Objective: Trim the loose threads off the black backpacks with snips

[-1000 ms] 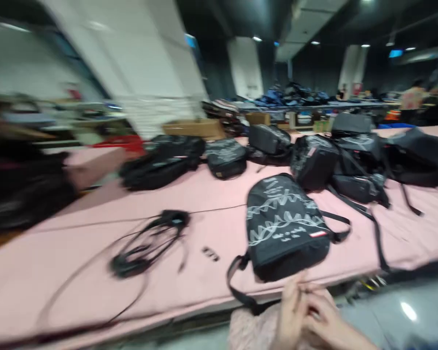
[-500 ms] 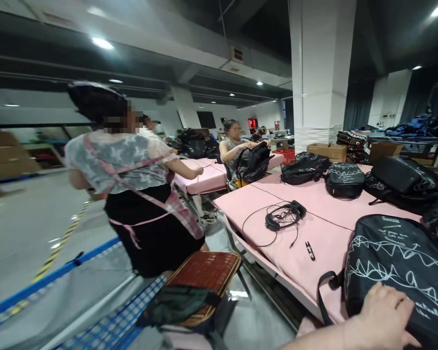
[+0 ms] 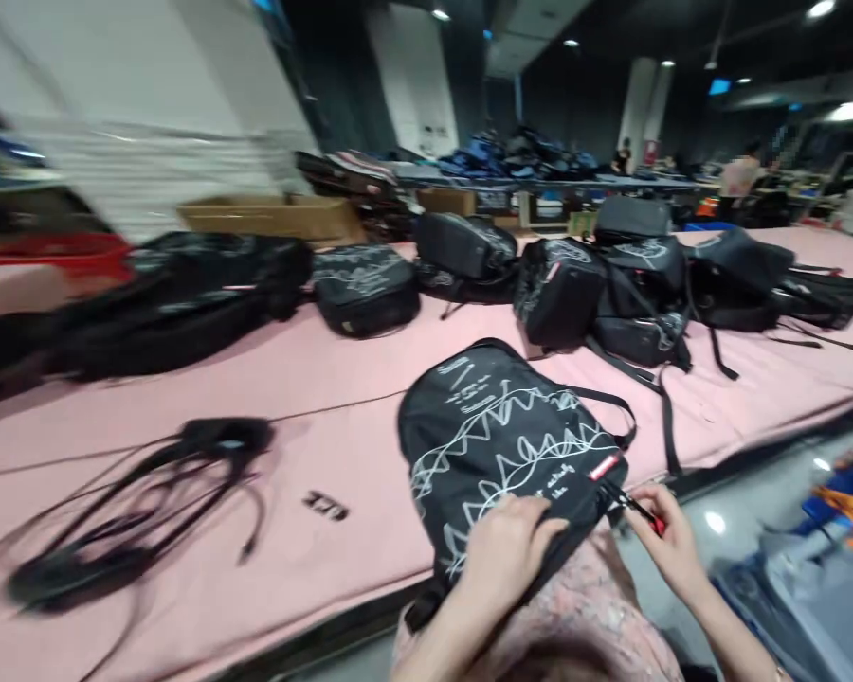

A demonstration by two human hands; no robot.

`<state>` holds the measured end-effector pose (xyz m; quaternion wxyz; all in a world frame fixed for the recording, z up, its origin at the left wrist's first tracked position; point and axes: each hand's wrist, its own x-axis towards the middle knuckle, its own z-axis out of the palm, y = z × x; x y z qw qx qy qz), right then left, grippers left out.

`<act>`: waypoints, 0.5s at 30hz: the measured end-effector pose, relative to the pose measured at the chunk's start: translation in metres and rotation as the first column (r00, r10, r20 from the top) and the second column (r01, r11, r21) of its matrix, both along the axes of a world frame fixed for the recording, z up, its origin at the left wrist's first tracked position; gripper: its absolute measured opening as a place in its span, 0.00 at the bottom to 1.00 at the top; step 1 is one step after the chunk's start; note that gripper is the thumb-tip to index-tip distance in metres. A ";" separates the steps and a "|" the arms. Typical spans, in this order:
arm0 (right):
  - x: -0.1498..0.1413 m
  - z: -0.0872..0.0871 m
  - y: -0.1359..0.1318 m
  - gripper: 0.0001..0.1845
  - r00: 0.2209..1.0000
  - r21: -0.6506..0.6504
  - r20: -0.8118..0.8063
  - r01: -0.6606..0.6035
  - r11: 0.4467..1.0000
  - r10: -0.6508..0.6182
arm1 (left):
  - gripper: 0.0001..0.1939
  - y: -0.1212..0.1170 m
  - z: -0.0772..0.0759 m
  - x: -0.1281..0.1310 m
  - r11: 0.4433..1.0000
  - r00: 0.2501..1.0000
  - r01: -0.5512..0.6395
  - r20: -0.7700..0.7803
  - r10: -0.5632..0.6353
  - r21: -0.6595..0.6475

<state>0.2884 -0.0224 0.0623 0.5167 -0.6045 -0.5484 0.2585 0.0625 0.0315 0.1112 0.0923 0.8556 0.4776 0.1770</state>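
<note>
A black backpack with white zigzag print and lettering lies at the near edge of the pink-covered table. On its front panel rests my left hand, fingers slightly bent and pressing the fabric, with nothing seen in it. My right hand is closed around a slim black tool with a red end; its exact kind is blurred. The tool's tip reaches the bag's lower corner, near a small red label. Left of the bag lie small black thread snips.
A black headband-like device with cables lies on the table at left. Several more black backpacks line the far side. Behind them stands an open cardboard box. Blue-orange items are at lower right, beyond the table edge.
The view has swung right and down. Both my hands now show at the backpack, the right one holding the black-and-red tool. The co-workers near the left table have left view.
</note>
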 end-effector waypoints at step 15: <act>0.010 0.043 0.004 0.05 0.914 -0.042 0.398 -0.066 0.997 0.077 | 0.13 0.056 -0.006 0.054 0.933 0.924 0.338 0.144 -0.354 0.125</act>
